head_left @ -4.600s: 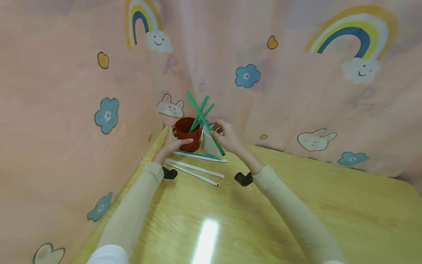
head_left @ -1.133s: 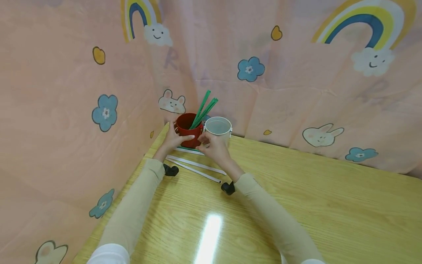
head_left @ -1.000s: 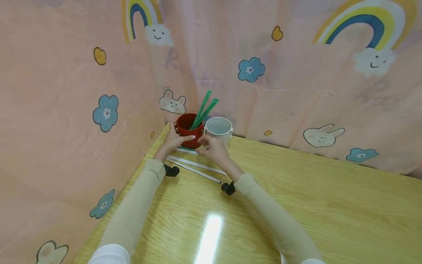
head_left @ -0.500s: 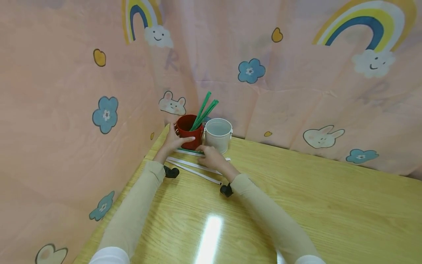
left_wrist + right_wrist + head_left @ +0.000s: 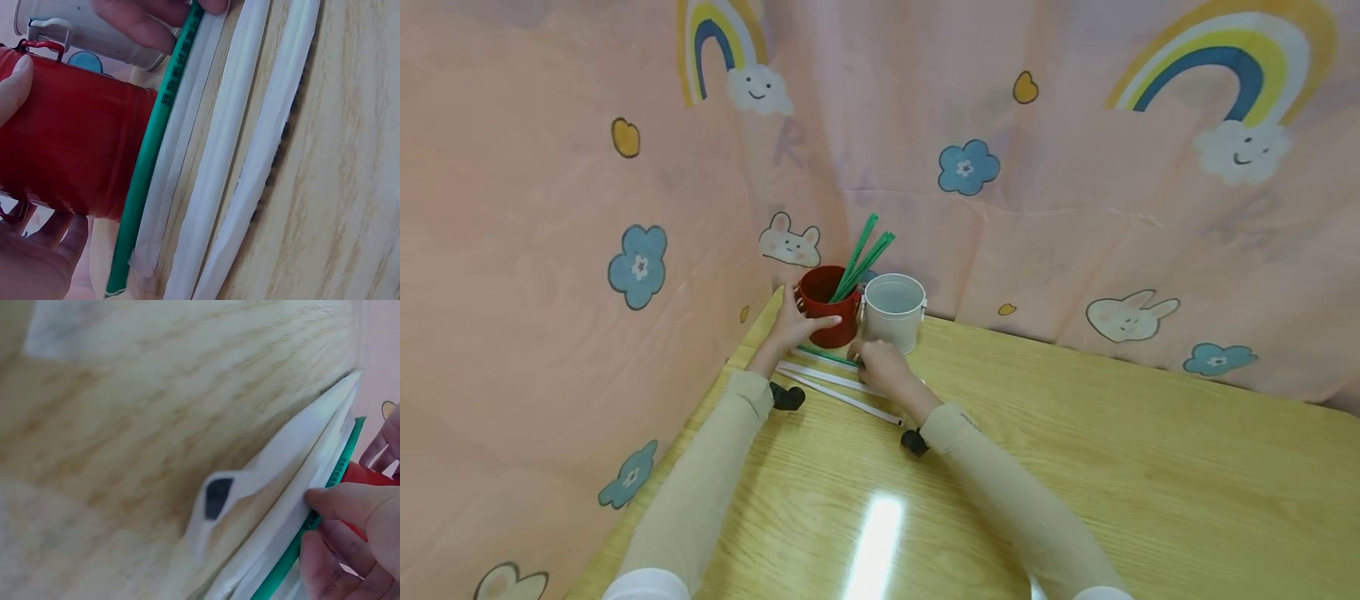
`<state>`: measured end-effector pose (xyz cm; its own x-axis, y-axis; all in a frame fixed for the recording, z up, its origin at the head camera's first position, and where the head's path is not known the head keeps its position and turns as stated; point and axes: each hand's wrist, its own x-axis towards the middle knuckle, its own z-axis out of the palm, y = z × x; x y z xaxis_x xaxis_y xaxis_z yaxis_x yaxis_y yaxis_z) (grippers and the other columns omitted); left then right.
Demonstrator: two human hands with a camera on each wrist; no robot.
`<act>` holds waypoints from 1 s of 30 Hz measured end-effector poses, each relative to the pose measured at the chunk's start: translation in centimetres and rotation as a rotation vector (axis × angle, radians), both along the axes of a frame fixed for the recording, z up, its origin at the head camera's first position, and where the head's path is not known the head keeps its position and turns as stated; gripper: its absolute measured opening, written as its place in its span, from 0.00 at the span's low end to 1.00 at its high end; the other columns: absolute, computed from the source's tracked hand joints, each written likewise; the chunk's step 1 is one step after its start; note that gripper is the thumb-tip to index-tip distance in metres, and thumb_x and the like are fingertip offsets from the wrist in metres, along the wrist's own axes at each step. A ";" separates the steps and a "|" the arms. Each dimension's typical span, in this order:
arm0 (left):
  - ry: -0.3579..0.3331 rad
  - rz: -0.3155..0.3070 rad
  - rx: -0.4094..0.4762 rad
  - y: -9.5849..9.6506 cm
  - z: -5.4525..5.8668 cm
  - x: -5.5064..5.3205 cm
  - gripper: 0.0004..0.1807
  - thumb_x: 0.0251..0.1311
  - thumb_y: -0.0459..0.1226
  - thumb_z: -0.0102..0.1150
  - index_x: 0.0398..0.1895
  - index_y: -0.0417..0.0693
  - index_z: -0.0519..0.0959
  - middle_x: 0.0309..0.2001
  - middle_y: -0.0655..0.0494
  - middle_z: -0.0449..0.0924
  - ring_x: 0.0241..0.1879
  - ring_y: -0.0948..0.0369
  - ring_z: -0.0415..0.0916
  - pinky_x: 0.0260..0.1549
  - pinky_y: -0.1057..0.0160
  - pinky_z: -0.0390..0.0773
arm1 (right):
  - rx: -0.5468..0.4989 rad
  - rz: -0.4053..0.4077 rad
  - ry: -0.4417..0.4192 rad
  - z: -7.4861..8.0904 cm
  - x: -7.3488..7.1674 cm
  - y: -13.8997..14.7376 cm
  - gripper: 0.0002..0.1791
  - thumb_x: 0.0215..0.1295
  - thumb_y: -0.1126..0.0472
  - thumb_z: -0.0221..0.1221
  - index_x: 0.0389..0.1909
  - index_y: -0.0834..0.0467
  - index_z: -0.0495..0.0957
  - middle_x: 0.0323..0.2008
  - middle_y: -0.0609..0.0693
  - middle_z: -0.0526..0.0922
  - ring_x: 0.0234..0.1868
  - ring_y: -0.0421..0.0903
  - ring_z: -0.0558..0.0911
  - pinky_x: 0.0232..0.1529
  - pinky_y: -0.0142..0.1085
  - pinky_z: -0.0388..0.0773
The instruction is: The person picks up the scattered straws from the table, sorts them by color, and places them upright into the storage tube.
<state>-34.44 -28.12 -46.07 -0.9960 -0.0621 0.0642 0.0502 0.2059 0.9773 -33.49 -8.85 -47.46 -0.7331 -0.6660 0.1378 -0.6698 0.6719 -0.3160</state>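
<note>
My left hand [image 5: 787,327] holds the small red bucket [image 5: 845,308], thumb across its front and fingers round the far side. Several green straws [image 5: 877,249] lean out of that bucket, tilted to the right. Just in front of it, one more green straw with dark print [image 5: 149,162] lies on the table beside white paper-wrapped straws [image 5: 222,125]. My right hand [image 5: 883,367] pinches this green straw between thumb and fingers, as the right wrist view shows close up. Right behind the hand stands a white bucket [image 5: 892,329], with nothing visible inside.
The wooden table [image 5: 1075,467] meets a pink printed cloth [image 5: 1037,217] at the back and left. Black wrist cameras [image 5: 787,397] hang below both wrists, low over the tabletop. A wrapped straw's dark-tipped end [image 5: 217,499] points toward the right wrist.
My right hand released a green straw into the red bucket, then came down to the green straw on the table and pinched it. The left hand has stayed on the bucket.
</note>
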 end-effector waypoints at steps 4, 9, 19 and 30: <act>0.005 0.017 0.006 -0.1 -0.4 -0.2 0.51 0.53 0.33 0.69 0.72 0.48 0.44 0.72 0.44 0.54 0.69 0.45 0.55 0.67 0.45 0.63 | -0.004 0.004 0.008 0.3 0.2 0.1 0.14 0.52 0.72 0.64 0.41 0.60 0.83 0.39 0.53 0.87 0.40 0.51 0.85 0.44 0.42 0.81; 0.004 0.023 -0.010 -0.1 -0.5 -0.1 0.50 0.53 0.34 0.69 0.72 0.49 0.44 0.71 0.44 0.54 0.69 0.46 0.56 0.66 0.46 0.64 | 0.010 0.005 0.014 0.4 0.5 0.2 0.11 0.55 0.67 0.66 0.41 0.58 0.83 0.35 0.53 0.87 0.37 0.49 0.85 0.39 0.42 0.81; -0.009 0.009 -0.001 -0.1 -0.4 0.3 0.49 0.54 0.34 0.68 0.71 0.48 0.44 0.70 0.43 0.55 0.69 0.46 0.57 0.66 0.46 0.65 | 0.015 -0.017 0.038 0.8 1.0 0.8 0.09 0.60 0.60 0.65 0.40 0.56 0.84 0.31 0.50 0.87 0.34 0.45 0.85 0.35 0.40 0.81; -0.013 -0.002 0.000 0.1 -0.1 0.2 0.49 0.54 0.34 0.68 0.71 0.50 0.44 0.71 0.43 0.54 0.70 0.46 0.56 0.66 0.46 0.65 | 0.030 -0.083 0.044 2.0 1.0 2.5 0.08 0.61 0.60 0.63 0.40 0.54 0.85 0.34 0.49 0.87 0.37 0.48 0.85 0.35 0.45 0.82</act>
<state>-34.29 -28.04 -46.18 -0.9969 -0.0598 0.0509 0.0376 0.2060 0.9778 -32.48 -6.33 -45.49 -0.7795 -0.6076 0.1524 -0.6244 0.7343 -0.2663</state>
